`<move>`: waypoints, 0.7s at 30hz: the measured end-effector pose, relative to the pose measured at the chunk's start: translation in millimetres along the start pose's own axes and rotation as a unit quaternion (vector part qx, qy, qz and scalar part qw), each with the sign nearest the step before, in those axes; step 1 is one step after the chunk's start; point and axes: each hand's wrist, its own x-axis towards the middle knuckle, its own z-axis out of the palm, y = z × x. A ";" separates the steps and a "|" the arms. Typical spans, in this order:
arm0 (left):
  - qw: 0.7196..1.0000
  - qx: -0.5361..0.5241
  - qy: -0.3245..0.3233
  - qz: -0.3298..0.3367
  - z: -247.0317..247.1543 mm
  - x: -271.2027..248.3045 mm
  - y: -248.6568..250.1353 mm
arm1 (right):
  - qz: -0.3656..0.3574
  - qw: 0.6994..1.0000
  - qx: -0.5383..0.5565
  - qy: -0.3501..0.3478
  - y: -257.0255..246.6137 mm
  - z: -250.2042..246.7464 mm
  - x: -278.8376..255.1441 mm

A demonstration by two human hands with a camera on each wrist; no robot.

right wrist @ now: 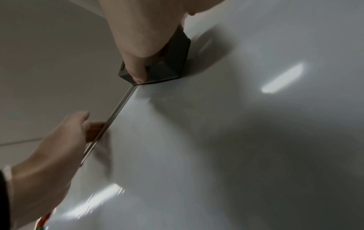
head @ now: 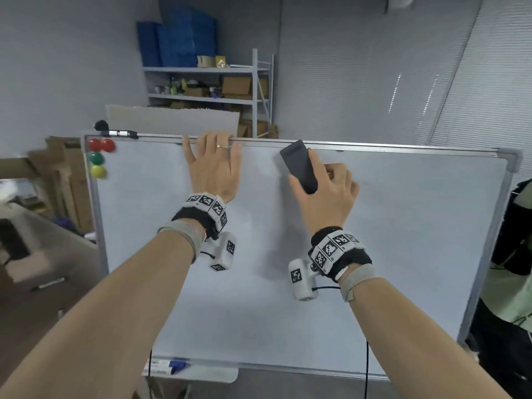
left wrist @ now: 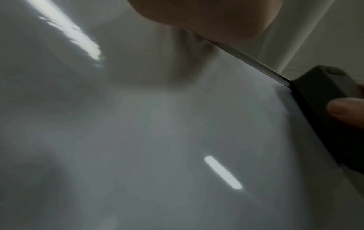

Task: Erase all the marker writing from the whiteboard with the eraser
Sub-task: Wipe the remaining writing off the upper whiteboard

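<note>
The whiteboard (head: 288, 283) stands upright in front of me, and I see no marker writing on its white surface (right wrist: 216, 140). My right hand (head: 325, 191) grips the black eraser (head: 299, 167) and holds it flat against the board just under the top frame; the eraser (right wrist: 169, 62) shows in the right wrist view with my thumb along its side. Another view of the eraser (left wrist: 327, 109) is at the right of the left wrist view. My left hand (head: 214, 165) hooks its fingers over the board's top edge (head: 259, 139), left of the eraser.
Red, green and yellow magnets (head: 98, 158) sit in the board's upper left corner. A marker (head: 122, 133) lies on the top frame, and more markers (head: 169, 365) rest in the bottom tray. Shelves with boxes (head: 213, 82) stand behind. A person (head: 515, 254) is at the right edge.
</note>
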 end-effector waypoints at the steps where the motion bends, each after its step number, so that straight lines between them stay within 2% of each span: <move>1: 1.000 -0.001 -0.010 0.017 -3.1 0.8 -5.2 | -0.010 1.000 0.001 -0.005 -12.8 6.9 -2.5; 7: 0.995 -0.064 -0.052 0.057 -16.5 6.8 -20.4 | -0.056 0.998 0.030 -0.001 -78.8 42.8 -16.6; 11: 0.994 -0.098 -0.032 0.031 -14.4 11.7 -40.4 | -0.059 0.998 0.033 -0.012 -91.9 53.7 -26.0; 14: 0.995 -0.095 0.009 0.013 -8.3 5.6 -53.7 | -0.063 0.997 0.033 -0.022 -92.3 58.3 -29.2; 18: 0.988 -0.076 0.119 -0.063 -1.1 -12.2 -76.6 | -0.087 0.994 0.057 -0.015 -105.1 63.8 -27.1; 21: 0.975 -0.042 0.132 -0.173 -3.6 -32.0 -106.0 | -0.118 0.989 0.089 0.000 -120.8 68.1 -31.1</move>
